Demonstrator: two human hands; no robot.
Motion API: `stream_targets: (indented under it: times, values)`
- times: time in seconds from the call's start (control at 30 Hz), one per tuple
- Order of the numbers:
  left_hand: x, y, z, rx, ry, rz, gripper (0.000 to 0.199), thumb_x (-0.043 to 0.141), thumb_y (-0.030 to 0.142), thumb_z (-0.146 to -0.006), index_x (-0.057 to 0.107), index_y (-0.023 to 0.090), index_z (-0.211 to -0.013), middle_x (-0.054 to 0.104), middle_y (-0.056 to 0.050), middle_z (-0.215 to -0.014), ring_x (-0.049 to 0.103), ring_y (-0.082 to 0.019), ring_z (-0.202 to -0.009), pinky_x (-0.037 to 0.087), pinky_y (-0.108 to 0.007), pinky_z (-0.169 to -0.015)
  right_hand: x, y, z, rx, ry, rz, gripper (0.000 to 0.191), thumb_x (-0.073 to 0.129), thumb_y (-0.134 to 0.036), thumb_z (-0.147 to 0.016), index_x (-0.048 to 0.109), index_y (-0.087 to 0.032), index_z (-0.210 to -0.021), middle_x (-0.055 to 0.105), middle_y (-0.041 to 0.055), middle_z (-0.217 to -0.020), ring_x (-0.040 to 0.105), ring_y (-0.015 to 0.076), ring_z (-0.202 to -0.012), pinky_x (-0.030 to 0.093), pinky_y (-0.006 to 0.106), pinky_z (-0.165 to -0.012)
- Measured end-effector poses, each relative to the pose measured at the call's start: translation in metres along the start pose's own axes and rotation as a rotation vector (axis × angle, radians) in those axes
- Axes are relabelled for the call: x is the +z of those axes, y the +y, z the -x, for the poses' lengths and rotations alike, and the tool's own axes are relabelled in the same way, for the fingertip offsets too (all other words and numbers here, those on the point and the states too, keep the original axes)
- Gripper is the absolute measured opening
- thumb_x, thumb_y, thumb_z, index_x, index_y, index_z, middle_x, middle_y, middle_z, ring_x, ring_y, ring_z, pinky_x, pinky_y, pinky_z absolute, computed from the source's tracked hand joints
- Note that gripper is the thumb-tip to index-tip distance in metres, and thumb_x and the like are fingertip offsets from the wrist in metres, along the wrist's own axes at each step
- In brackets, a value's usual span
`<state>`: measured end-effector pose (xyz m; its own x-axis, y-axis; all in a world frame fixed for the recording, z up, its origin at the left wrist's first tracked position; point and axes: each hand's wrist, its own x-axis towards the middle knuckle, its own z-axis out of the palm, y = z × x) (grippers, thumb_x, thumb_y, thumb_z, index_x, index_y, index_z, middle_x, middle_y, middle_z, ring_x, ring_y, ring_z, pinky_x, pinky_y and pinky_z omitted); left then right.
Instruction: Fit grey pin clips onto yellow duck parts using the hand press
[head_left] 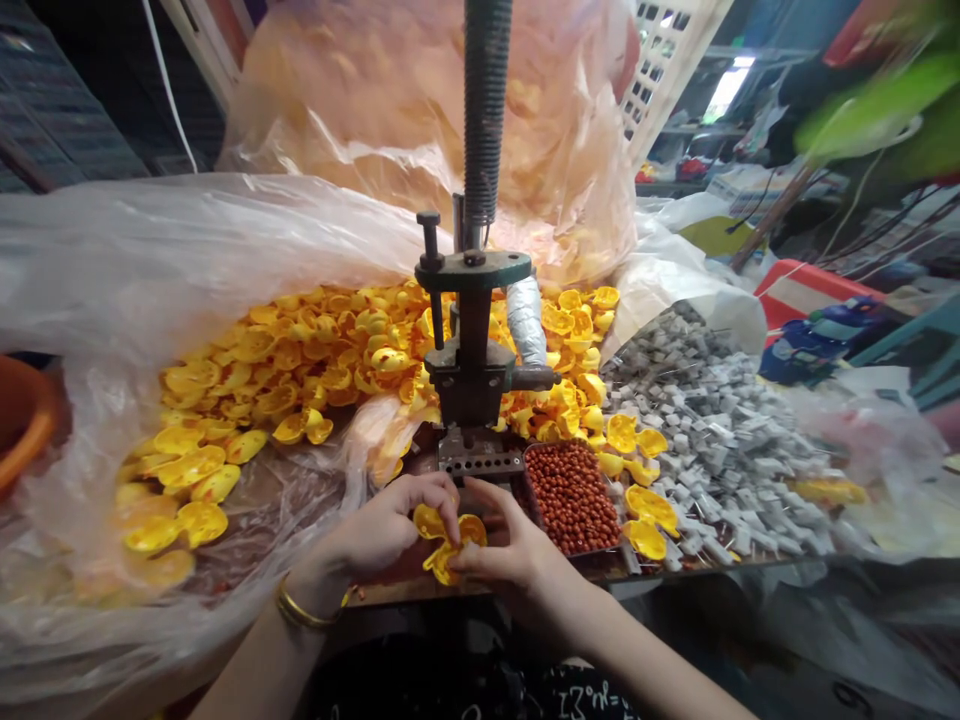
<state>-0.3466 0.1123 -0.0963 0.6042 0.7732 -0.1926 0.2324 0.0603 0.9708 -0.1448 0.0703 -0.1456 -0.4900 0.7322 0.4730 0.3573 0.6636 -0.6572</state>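
Between my two hands, just in front of the press, are yellow hollow plastic shells (448, 560). My left hand (397, 520) curls its fingers over them from the left, with a gold bangle at the wrist. From the right, my right hand (510, 545) pinches their edge between thumb and fingers. Whether a smaller piece sits inside the shells is hidden by my fingers. Directly beyond stands a dark metal press (472, 385) with a perforated base block (480, 462). A clear tray (616, 545) filled with red-brown beads (571, 495) lies right of my right hand.
Heaped yellow shells (322, 345) lie behind and left of the press on plastic sheeting (150, 240). To the right is a pile of small grey-white blocks with metal pins (697, 430). An orange basin (22, 420) stands at far left. A large translucent bag (360, 100) rises behind.
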Motion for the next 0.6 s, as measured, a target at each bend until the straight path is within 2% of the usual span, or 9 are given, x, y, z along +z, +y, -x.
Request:
stream_targets:
  times: [0.03,0.1,0.17,0.2,0.3,0.37,0.4,0.5,0.6]
  values:
    - [0.005,-0.004,0.001,-0.017,0.035,0.143,0.031,0.051,0.003,-0.057,0.070,0.020,-0.075,0.059,0.000,-0.081,0.058,-0.016,-0.078,0.047,-0.030,-0.076,0.001,0.001,0.001,0.026,0.008,-0.049,0.030,0.059,-0.023,-0.089,0.062,-0.029,-0.118,0.061,0.0059,-0.107,0.062,0.0175,-0.090,0.053,0.029,-0.073]
    - [0.020,-0.015,0.004,-0.022,0.189,0.384,0.037,0.060,0.008,-0.063,0.069,0.024,-0.096,0.064,-0.001,-0.090,0.061,-0.017,-0.083,0.050,-0.030,-0.075,0.002,0.003,0.002,0.053,0.053,-0.120,0.026,0.059,-0.021,-0.088,0.065,-0.029,-0.113,0.057,0.0059,-0.111,0.062,0.0159,-0.091,0.054,0.027,-0.075]
    - [0.039,-0.027,0.006,0.039,0.383,0.476,0.055,0.066,0.011,-0.066,0.061,0.030,-0.117,0.064,-0.003,-0.111,0.061,-0.021,-0.100,0.051,-0.033,-0.084,0.001,0.006,0.003,0.061,0.135,-0.111,0.024,0.057,-0.018,-0.089,0.067,-0.027,-0.108,0.055,0.0068,-0.111,0.062,0.0150,-0.091,0.054,0.026,-0.076]
    - [0.048,-0.033,0.007,0.076,0.460,0.460,0.058,0.069,0.011,-0.066,0.060,0.031,-0.120,0.062,-0.004,-0.120,0.059,-0.022,-0.108,0.051,-0.033,-0.089,0.000,0.007,0.003,0.073,0.162,-0.111,0.025,0.057,-0.016,-0.088,0.066,-0.026,-0.109,0.055,0.0073,-0.110,0.062,0.0152,-0.092,0.054,0.026,-0.075]
    - [0.064,-0.048,0.009,0.087,0.583,0.349,0.041,0.075,0.020,-0.068,0.070,0.025,-0.108,0.063,-0.007,-0.120,0.059,-0.024,-0.112,0.050,-0.033,-0.093,-0.010,0.016,-0.001,0.111,0.098,-0.111,0.031,0.060,-0.015,-0.085,0.060,-0.022,-0.115,0.061,0.0072,-0.104,0.063,0.0161,-0.091,0.054,0.026,-0.074]
    - [0.064,-0.055,0.007,0.033,0.687,0.362,0.029,0.078,0.026,-0.066,0.075,0.020,-0.094,0.070,-0.009,-0.108,0.064,-0.024,-0.102,0.052,-0.033,-0.090,-0.023,0.030,-0.006,0.173,0.071,0.024,0.020,0.057,-0.015,-0.086,0.063,-0.019,-0.104,0.063,0.0066,-0.094,0.061,0.0170,-0.085,0.052,0.028,-0.074]
    - [0.061,-0.057,0.006,0.004,0.749,0.418,0.029,0.080,0.029,-0.063,0.076,0.018,-0.090,0.072,-0.009,-0.103,0.066,-0.023,-0.098,0.052,-0.032,-0.088,-0.030,0.039,-0.008,0.229,0.093,0.159,0.013,0.055,-0.014,-0.086,0.066,-0.018,-0.092,0.062,0.0070,-0.088,0.059,0.0182,-0.082,0.051,0.031,-0.073]
    - [0.050,-0.057,0.002,-0.040,0.906,0.670,0.042,0.087,0.031,-0.052,0.076,0.017,-0.090,0.076,-0.008,-0.096,0.069,-0.021,-0.089,0.054,-0.030,-0.085,-0.050,0.069,-0.013,0.426,0.133,0.578,0.019,0.055,-0.010,-0.082,0.064,-0.016,-0.066,0.059,0.0109,-0.078,0.054,0.0237,-0.080,0.047,0.037,-0.072]
    - [0.044,-0.051,-0.001,-0.021,0.938,0.813,0.042,0.089,0.027,-0.049,0.076,0.015,-0.086,0.077,-0.009,-0.094,0.071,-0.021,-0.088,0.055,-0.029,-0.085,-0.057,0.082,-0.015,0.468,0.107,0.674,0.019,0.057,-0.009,-0.079,0.064,-0.016,-0.063,0.060,0.0124,-0.078,0.053,0.0253,-0.080,0.046,0.037,-0.071]
